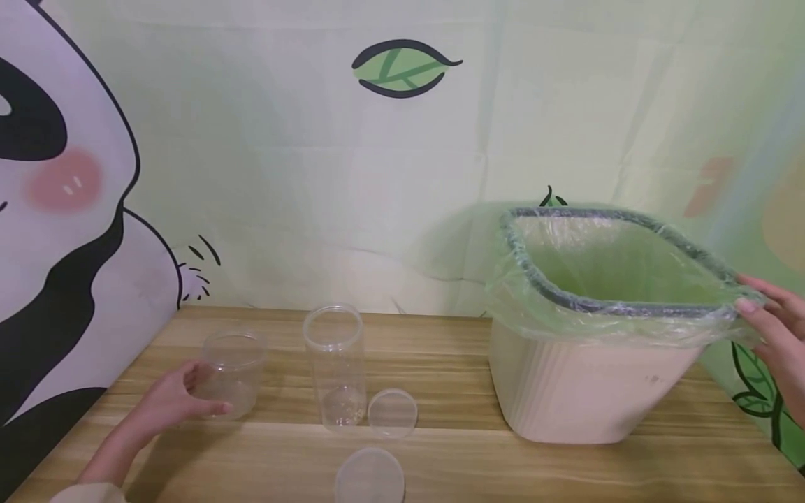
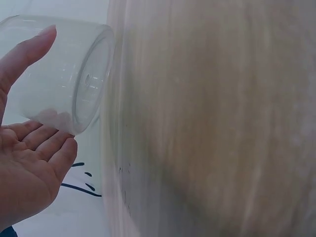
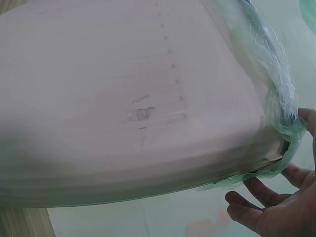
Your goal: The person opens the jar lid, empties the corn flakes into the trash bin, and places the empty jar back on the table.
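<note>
My left hand (image 1: 179,398) is around a short clear plastic jar (image 1: 235,363) at the left of the table, thumb on the near side and fingers behind. In the left wrist view the thumb overlaps the wall of the jar (image 2: 59,74) and the fingertips meet its other side. On the right stands a pale trash bin (image 1: 578,391) lined with a thin green plastic bag (image 1: 522,300) folded over its grey rim. My right hand (image 1: 780,321) pinches the bag and rim at the bin's right corner. In the right wrist view the lower fingers (image 3: 247,207) spread beneath that corner.
A taller clear jar (image 1: 336,363) stands on the wooden table (image 1: 453,398) between the short jar and the bin. Two round translucent lids, one farther back (image 1: 393,412) and one nearer (image 1: 370,478), lie beside it. A printed cloth backdrop (image 1: 283,140) hangs behind the table.
</note>
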`<action>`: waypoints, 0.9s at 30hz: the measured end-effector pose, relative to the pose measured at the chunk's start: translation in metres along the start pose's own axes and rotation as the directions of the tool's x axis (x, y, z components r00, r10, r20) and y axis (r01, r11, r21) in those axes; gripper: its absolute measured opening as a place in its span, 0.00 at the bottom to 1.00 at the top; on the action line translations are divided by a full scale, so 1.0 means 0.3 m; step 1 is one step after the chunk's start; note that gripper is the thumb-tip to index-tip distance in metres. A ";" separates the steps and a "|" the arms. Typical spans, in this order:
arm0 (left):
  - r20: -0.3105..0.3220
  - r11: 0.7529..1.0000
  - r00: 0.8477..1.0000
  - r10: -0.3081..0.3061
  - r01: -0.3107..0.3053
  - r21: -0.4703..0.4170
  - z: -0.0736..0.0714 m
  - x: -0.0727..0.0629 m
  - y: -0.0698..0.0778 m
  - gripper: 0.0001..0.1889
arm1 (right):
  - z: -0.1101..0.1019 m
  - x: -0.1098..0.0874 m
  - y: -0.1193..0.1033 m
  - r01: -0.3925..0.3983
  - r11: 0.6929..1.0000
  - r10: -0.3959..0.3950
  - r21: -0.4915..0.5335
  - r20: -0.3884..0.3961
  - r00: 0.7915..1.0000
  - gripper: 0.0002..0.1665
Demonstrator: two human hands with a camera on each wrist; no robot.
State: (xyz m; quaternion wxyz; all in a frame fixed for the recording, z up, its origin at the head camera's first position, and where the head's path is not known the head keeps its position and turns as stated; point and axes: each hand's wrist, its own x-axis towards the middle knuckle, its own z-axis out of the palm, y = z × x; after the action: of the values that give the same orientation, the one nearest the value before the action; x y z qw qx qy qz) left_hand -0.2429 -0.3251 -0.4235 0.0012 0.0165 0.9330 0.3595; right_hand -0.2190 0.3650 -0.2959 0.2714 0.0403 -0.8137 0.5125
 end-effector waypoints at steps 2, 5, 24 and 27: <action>-0.002 1.000 1.000 0.003 -0.003 -0.004 -0.001 -0.002 -0.003 0.47 | 0.003 -0.002 -0.007 0.001 1.000 -0.001 -0.006 -0.004 1.000 0.28; 0.006 1.000 1.000 -0.003 0.003 -0.007 -0.004 -0.003 -0.010 0.45 | -0.001 0.003 0.005 0.001 1.000 -0.001 -0.013 -0.007 1.000 0.28; 0.033 1.000 0.999 -0.026 0.026 -0.011 -0.012 -0.010 -0.030 0.48 | -0.004 0.008 0.009 0.043 0.989 -0.043 0.144 -0.005 0.999 0.26; 0.021 1.000 1.000 -0.010 0.010 -0.005 -0.009 -0.012 -0.036 0.47 | -0.019 0.026 0.054 0.039 0.994 -0.038 0.101 -0.006 0.999 0.26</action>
State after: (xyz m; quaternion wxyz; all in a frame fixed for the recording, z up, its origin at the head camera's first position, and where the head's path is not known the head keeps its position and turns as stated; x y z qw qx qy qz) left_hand -0.2397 -0.3351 -0.4286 0.0131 0.0155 0.9320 0.3619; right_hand -0.2287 0.3791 -0.3033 0.2805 0.0687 -0.7851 0.5479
